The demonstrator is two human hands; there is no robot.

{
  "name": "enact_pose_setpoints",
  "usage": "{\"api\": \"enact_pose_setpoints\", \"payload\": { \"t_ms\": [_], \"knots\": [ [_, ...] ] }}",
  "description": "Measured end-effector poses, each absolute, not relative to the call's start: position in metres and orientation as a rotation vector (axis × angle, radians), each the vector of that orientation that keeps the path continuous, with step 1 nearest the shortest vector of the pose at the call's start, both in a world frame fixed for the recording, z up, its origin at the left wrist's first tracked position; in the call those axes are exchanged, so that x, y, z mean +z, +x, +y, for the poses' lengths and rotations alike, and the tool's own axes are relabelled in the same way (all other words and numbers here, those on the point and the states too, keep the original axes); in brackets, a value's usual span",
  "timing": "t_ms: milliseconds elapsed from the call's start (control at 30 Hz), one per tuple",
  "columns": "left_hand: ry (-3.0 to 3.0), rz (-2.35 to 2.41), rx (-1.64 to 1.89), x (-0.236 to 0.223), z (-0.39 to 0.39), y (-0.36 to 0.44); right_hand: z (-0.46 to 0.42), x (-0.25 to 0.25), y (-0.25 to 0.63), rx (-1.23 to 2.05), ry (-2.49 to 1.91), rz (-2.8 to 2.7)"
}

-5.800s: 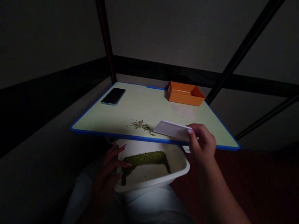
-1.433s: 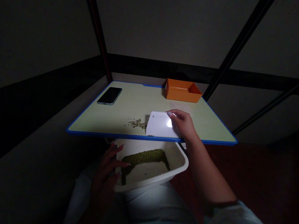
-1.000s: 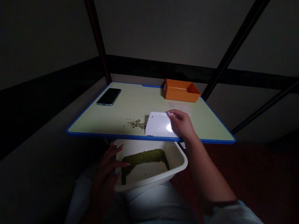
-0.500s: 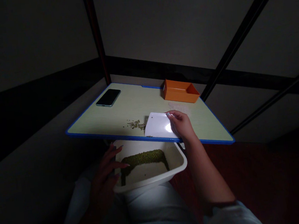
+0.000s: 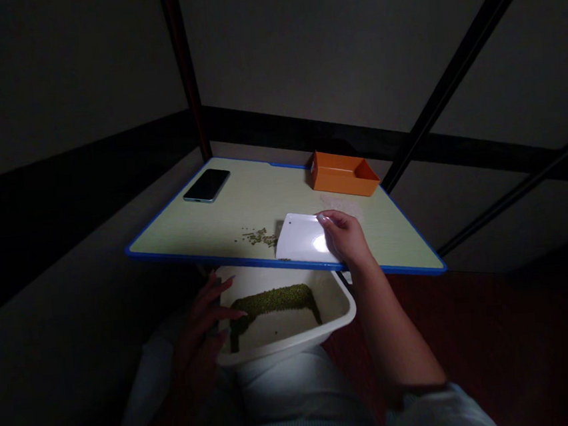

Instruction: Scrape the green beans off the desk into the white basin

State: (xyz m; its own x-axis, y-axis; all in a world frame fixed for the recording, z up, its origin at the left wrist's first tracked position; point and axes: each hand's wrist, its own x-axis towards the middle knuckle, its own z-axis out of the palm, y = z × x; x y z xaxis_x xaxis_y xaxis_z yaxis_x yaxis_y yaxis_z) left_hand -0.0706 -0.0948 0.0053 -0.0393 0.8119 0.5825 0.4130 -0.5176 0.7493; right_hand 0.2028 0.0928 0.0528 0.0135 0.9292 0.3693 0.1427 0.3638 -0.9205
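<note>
My right hand [image 5: 347, 239] pinches a thin white scraper [image 5: 299, 238] by its right end, fingers closed over the upper edge. The scraper lies low over the front edge of the small table [image 5: 179, 226], its left edge beside a scatter of small green beans [image 5: 260, 237], which look like mung beans. A few beans show at its lower left corner. Below the table edge, a white basin [image 5: 345, 317] rests on my lap with a band of green beans [image 5: 272, 300] along its far side. My left hand [image 5: 200, 335] grips the basin's left rim, fingertips hanging inside.
A phone [image 5: 207, 185] lies at the table's back left. An open orange box [image 5: 345, 175] stands at the back right, with a pale pinkish patch [image 5: 341, 203] in front of it. Dark panelled walls [image 5: 298, 51] rise close behind and to the left.
Since the earliest frame the scraper has turned its broad face up and moved slightly left, and the bean scatter shows smaller. Over the last second almost nothing moves. My left hand stays at the basin.
</note>
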Motion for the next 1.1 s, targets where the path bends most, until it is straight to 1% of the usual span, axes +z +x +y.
{"api": "enact_pose_setpoints", "payload": {
  "t_ms": [667, 1100],
  "knots": [
    [1.93, 1.263, 1.589, 0.002, -0.094, -0.07, 0.1, 0.043, 0.204, 0.836, -0.978, -1.442],
    [1.945, 1.212, 1.566, 0.007, -0.094, -0.07, 0.096, 0.049, 0.204, 0.895, -0.998, -1.416]
  ]
}}
